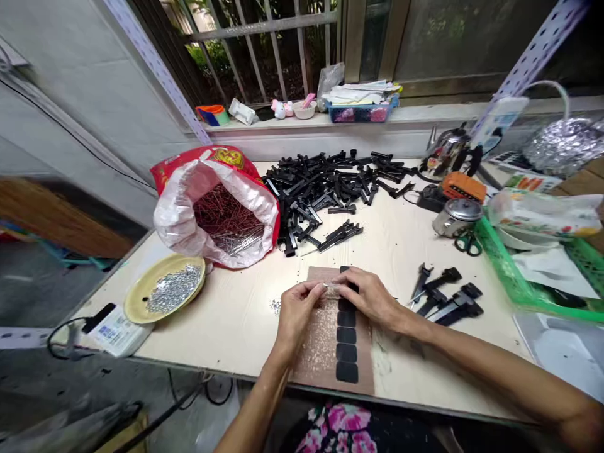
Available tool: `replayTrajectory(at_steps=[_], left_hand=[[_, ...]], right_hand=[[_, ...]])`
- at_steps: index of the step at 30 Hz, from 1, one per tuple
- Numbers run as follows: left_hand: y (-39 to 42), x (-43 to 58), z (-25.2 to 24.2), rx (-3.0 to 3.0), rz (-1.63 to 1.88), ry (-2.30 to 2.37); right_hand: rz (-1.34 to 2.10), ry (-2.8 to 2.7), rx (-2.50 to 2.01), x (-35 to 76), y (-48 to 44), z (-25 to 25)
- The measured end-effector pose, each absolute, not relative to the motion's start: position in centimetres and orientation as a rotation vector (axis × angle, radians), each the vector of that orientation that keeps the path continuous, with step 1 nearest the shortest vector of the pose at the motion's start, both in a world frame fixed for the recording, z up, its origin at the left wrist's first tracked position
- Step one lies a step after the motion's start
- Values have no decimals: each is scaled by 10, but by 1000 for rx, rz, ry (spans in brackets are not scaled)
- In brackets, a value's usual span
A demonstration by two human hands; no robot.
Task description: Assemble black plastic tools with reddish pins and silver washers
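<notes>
Over a brown board (316, 362) my left hand (301, 308) and my right hand (365, 292) meet, fingertips pinched close together. A small, pale, shiny piece shows between them, too small to name. A column of black rounded squares (346, 353) runs down the board beside my fingers, and its upper part is partly covered by my right hand. Small silvery bits (275, 306) lie left of my left hand. Several black clip-like parts (453, 302) rest on the table to the right of my right hand.
A heap of black plastic parts (325, 179) covers the back of the table. To its left, a red sack (163, 167) holds thin metal pins. A yellow plate (132, 308) bears small silver pieces. On the right are scissors (469, 244), a metal cup (457, 220) and a green basket (500, 267).
</notes>
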State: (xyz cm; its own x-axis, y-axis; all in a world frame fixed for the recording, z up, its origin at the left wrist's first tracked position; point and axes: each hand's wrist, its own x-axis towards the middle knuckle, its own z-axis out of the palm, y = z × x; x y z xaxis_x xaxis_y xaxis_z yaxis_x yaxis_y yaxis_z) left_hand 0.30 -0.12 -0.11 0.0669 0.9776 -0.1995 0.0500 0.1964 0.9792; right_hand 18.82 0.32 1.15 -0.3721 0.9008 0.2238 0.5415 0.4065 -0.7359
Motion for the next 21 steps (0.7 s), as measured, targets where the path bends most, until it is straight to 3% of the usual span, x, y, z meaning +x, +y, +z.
replayTrajectory(at_steps=[10, 15, 21], left_hand=[[-7, 11, -20, 1394, 975, 1480], [-10, 13, -28, 1511, 1049, 1556], [-10, 14, -31, 1513, 1067, 1565]], right_hand=[[256, -2309, -1378, 233, 9, -15], [250, -2537, -884, 224, -19, -38], [236, -2448, -960, 229, -7, -27]])
